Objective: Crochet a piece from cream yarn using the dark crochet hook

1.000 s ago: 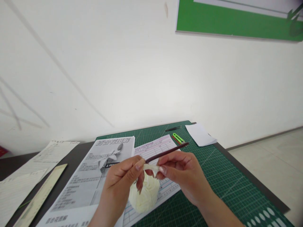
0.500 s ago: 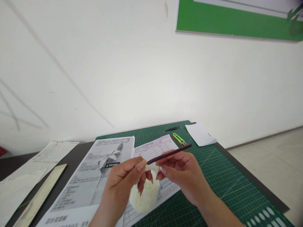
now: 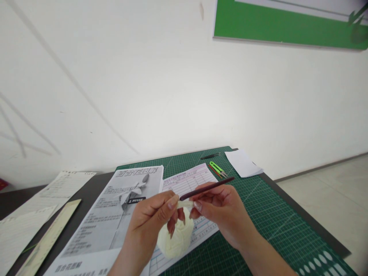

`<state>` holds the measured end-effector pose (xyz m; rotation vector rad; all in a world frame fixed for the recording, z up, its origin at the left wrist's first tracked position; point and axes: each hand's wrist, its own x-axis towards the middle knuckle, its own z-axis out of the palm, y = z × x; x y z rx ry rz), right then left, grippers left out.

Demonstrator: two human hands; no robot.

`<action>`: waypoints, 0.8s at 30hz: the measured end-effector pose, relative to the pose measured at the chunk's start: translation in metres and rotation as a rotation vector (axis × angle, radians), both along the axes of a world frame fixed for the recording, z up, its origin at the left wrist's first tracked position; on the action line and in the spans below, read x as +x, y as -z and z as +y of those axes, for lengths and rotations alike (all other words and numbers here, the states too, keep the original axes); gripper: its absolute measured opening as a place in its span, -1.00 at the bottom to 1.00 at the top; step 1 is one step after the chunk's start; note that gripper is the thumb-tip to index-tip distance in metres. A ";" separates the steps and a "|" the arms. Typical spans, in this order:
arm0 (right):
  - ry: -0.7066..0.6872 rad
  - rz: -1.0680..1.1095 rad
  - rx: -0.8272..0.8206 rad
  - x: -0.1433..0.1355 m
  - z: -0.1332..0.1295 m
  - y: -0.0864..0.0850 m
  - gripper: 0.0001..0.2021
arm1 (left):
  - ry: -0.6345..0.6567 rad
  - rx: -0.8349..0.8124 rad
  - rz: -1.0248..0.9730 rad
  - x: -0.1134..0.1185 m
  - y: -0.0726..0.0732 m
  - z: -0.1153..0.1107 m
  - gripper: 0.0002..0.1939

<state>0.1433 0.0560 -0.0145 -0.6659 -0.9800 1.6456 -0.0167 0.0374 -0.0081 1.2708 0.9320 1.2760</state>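
Beyond your hands rises the white wall point(image 3: 172, 99). Under and to the right of them spreads the green cutting mat point(image 3: 267, 222), likely there as a work surface. The grey printed sheet point(image 3: 94, 218) lies to the left of your left hand, its text upright to you, probably so you can glance at it; the ruled form point(image 3: 184, 184) runs beneath and beyond both hands.

Your left hand point(image 3: 151, 216) is closed in a thumb-and-finger pinch on one end of the pale strip. Your right hand point(image 3: 222, 207) pinches the other end, its remaining fingers loosely curled; holding both ends presumably keeps the piece taut.

The cream yarn ball point(image 3: 176, 243) sits on the form just below your hands, perhaps to keep its thread within reach. The dark stick point(image 3: 208, 188) slants over your right fingers, its lower end by your left thumb; which fingers bear it, you can't tell. The green snips point(image 3: 216, 167) lie past your right hand. The pale strip point(image 3: 185, 204) stretches between your fingertips.

Compared with a second ago, the strip looks flatter, less arched, and the stick has shifted slightly rightward, leaving the snips' blades clearer.
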 end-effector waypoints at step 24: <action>-0.022 0.037 0.011 0.001 0.000 0.001 -0.90 | 0.000 -0.022 0.000 0.002 0.000 0.001 -0.62</action>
